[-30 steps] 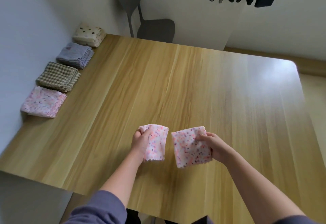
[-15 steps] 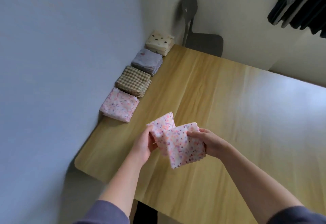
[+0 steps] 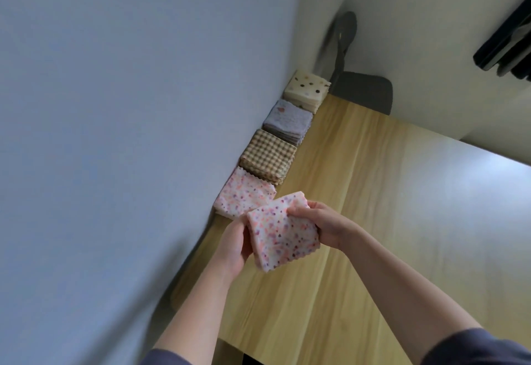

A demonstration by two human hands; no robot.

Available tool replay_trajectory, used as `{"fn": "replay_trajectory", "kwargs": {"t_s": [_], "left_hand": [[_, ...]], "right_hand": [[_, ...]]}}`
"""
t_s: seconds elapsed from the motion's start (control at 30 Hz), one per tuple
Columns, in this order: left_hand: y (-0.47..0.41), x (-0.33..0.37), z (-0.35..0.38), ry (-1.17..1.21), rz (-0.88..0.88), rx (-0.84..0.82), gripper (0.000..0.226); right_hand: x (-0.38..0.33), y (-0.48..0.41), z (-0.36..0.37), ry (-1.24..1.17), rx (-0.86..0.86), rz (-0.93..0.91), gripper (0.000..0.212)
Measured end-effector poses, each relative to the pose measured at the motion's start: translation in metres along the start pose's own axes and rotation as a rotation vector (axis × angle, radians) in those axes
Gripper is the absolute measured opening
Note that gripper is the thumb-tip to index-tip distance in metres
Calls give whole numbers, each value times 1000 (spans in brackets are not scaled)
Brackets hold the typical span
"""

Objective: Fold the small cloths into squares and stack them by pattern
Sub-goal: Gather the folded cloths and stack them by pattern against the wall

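A folded pink speckled cloth [image 3: 283,234] is held above the wooden table [image 3: 388,221] between both hands. My left hand [image 3: 234,245] grips its left edge from beneath, and my right hand [image 3: 321,227] pinches its upper right edge. Just beyond it, against the wall, lies the pink speckled stack [image 3: 244,196]. Behind that stack stand a brown checked stack [image 3: 268,156], a grey-lilac stack [image 3: 288,122] and a cream dotted stack [image 3: 307,89].
A pale wall [image 3: 129,135] runs along the table's left edge, right behind the stacks. A dark chair [image 3: 362,89] stands at the far end of the table. Dark clothes [image 3: 505,46] hang at the upper right.
The two pink halves held apart a second ago are now brought together into one folded square. Both hands have carried it left toward the pink stack, and my head has turned left.
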State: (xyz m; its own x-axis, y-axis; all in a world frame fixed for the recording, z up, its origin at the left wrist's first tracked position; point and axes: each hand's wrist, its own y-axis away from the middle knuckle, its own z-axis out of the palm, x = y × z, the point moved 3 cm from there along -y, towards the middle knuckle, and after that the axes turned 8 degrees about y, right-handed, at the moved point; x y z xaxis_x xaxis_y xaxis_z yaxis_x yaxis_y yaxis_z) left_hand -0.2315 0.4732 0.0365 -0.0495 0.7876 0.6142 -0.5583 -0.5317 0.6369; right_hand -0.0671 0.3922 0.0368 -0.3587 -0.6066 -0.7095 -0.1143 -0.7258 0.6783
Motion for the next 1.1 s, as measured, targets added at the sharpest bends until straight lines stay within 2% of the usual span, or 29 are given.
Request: {"fn": "replay_trajectory", "kwargs": {"t_s": [0.23,0.4,0.57,0.67,0.77,1.0,1.1], "left_hand": [[-8,9,-8,140,77,38,34],[-11,16,-7,243,79,62,34],[-11,19,-5,247,60,45,31],[-14,20,-4,283,56,66,30],[-16,21,-6,254,56,80,28],[-18,26,-5,163,32,80,27],[-19,27,-5,138,52,64,37]], "right_hand": [[-16,-21,11,15,55,-5,24],[-23,-27,15,17,40,4,21],[-28,-32,17,-5,-9,5,29],[-30,-34,15,35,5,-3,25],[-32,-36,14,56,12,-9,23],[-31,-41,6,127,45,-9,36],[-31,-40,4,163,11,-28,36]]}}
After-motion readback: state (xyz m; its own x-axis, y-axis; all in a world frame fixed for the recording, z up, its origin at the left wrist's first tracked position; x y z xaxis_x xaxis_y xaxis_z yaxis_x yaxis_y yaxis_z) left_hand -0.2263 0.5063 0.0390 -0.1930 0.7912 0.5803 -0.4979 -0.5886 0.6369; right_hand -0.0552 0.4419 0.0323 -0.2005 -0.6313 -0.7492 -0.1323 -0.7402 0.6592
